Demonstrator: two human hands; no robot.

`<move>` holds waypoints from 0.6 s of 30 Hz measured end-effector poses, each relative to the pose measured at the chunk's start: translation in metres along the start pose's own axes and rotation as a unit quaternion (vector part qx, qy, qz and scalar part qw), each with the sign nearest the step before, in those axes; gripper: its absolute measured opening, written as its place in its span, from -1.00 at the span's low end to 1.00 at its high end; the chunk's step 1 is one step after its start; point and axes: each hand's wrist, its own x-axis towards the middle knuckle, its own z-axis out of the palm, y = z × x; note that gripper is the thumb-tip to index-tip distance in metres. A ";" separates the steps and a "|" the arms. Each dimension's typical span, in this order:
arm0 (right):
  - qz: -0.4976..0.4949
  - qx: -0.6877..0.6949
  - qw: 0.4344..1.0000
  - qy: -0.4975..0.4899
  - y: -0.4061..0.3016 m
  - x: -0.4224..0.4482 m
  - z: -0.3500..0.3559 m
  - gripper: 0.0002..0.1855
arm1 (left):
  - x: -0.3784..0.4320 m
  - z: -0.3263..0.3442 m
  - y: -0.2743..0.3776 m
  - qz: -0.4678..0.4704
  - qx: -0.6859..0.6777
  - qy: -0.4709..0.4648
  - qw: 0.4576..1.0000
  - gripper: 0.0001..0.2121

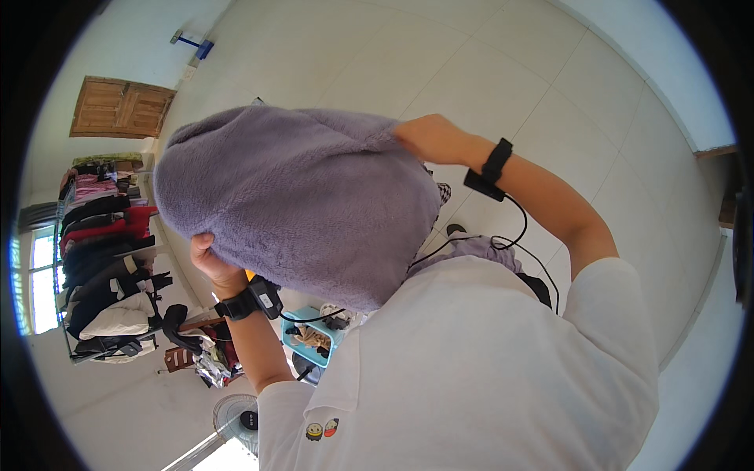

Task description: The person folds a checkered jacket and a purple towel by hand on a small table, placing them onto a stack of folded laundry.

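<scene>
A purple-grey plush fabric piece [306, 206], bunched and folded over, is held up in front of my chest. My left hand [215, 262] grips its lower left edge, with the thumb on top and the other fingers hidden beneath. At the upper right corner, my right hand [433, 138] pinches the same fabric. A checkered black-and-white part [445, 193] peeks out at the right side under the plush. Each wrist wears a black strap with a small box and a cable.
A clothes rack [112, 253] loaded with garments stands at the left. Below are a chair [178, 359] with clothes, a light-blue basket [336, 347] holding clothes, and a fan [235, 415]. A wooden shutter [122, 107] is on the upper-left wall; tiled floor [530, 70] extends beyond the fabric.
</scene>
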 end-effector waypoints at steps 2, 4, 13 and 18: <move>0.066 -0.074 0.993 -0.063 0.027 -0.011 -0.008 -0.85 | -0.002 -0.001 0.000 -0.001 -0.020 -0.007 1.000 -0.40; 0.159 -0.180 0.957 -0.164 0.046 -0.020 -0.012 -0.82 | -0.003 -0.001 0.000 -0.001 -0.012 -0.001 1.000 -0.39; 0.064 0.000 0.997 -0.045 0.030 -0.004 0.012 -0.77 | -0.003 0.005 0.003 0.001 0.007 -0.002 1.000 -0.36; 0.074 -0.019 0.996 -0.043 0.036 0.004 0.027 -0.77 | -0.006 -0.002 0.004 0.007 0.004 0.006 1.000 -0.36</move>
